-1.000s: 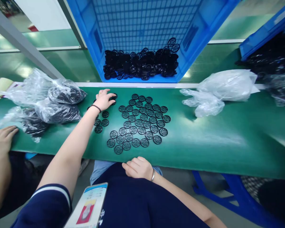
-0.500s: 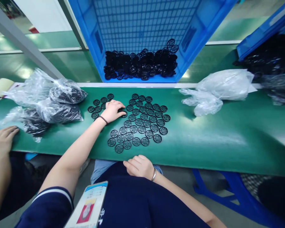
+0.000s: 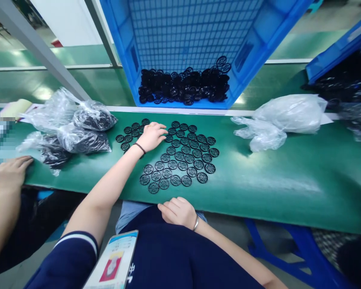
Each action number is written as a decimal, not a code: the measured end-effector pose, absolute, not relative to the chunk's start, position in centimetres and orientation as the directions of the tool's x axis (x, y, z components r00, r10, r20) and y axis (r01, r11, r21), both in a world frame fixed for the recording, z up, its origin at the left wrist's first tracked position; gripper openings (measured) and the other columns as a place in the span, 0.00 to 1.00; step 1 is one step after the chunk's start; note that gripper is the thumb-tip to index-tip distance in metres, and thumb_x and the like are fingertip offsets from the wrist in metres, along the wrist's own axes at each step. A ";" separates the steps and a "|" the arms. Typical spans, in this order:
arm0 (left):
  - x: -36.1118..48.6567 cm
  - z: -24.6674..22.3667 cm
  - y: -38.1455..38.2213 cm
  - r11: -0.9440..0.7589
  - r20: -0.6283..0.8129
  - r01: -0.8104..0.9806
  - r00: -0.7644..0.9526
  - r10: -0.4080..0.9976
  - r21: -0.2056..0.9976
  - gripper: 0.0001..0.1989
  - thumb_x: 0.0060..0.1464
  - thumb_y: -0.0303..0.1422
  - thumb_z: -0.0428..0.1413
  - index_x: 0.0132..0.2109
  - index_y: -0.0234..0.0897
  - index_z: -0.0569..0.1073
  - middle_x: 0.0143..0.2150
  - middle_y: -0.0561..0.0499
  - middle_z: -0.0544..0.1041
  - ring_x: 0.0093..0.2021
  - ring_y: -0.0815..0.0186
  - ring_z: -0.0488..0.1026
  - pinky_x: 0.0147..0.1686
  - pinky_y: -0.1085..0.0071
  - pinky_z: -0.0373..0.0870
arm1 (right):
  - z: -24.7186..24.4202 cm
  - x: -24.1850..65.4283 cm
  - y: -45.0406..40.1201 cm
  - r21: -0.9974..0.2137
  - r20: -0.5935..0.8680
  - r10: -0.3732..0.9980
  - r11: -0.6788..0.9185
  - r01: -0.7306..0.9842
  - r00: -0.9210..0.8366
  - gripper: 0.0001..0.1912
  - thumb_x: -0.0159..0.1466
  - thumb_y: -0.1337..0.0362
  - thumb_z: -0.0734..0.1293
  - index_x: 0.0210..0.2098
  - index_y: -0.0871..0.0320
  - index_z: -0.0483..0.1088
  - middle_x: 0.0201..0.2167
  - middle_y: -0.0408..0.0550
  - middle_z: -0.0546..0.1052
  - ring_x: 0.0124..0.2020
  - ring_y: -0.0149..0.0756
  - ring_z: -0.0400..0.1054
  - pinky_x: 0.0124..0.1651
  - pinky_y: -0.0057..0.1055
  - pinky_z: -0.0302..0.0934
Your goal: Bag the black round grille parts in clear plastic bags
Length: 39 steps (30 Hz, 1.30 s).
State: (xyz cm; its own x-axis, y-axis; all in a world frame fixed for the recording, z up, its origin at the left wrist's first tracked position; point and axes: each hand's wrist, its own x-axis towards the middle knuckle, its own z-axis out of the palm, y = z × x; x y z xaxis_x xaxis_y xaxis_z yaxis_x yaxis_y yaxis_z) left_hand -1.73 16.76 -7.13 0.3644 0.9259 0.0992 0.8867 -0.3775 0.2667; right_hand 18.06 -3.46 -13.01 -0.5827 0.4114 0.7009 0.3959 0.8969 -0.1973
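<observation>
My left hand (image 3: 152,137) is over the green table, between two groups of thin black spoked discs. Its fingers are apart and point right, with the fingertips beside a black disc (image 3: 168,138) at the upper left of the larger group. Whether a disc lies beneath the palm is hidden. Many flat discs (image 3: 182,165) spread out in front of me, some touching. A smaller cluster (image 3: 128,138) lies left of my wrist. My right hand (image 3: 178,212) rests with curled fingers at the near table edge, and no object shows in it.
A tilted blue crate (image 3: 183,105) with heaped discs stands behind. Tied bags of black parts (image 3: 84,138) lie left, near another person's hand (image 3: 12,172). White plastic bags (image 3: 289,114) lie right. Another blue crate (image 3: 321,64) is at far right.
My left hand has shifted slightly up and to the right, and the disc seen by its thumb no longer shows there. My right hand stays put. The whole view has shifted a little.
</observation>
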 end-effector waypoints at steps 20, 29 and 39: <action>-1.3 -6.9 18.2 -0.459 0.104 0.846 0.448 0.888 0.270 0.21 0.64 0.36 0.44 0.58 0.34 0.71 0.62 0.42 0.70 0.62 0.59 0.63 0.63 0.58 0.57 | -13.2 18.1 -3.6 -0.186 0.713 0.392 0.905 0.383 -0.581 0.05 0.66 0.68 0.63 0.37 0.58 0.71 0.21 0.39 0.71 0.22 0.27 0.58 0.26 0.32 0.46; 4.1 -8.0 20.9 -0.574 0.066 0.763 0.583 0.810 0.298 0.24 0.66 0.36 0.39 0.62 0.30 0.66 0.62 0.41 0.70 0.61 0.59 0.66 0.63 0.62 0.59 | -14.2 18.5 -3.9 -0.161 0.682 0.401 0.898 0.408 -0.612 0.06 0.66 0.67 0.62 0.37 0.57 0.71 0.23 0.39 0.71 0.23 0.27 0.57 0.27 0.32 0.47; -2.3 -7.9 19.1 -0.446 0.071 0.861 0.443 0.894 0.243 0.23 0.62 0.35 0.48 0.61 0.31 0.67 0.62 0.41 0.69 0.64 0.54 0.62 0.65 0.56 0.56 | -13.8 18.1 -3.6 -0.164 0.710 0.377 0.910 0.381 -0.594 0.04 0.65 0.67 0.64 0.37 0.57 0.72 0.21 0.39 0.70 0.22 0.27 0.57 0.26 0.32 0.45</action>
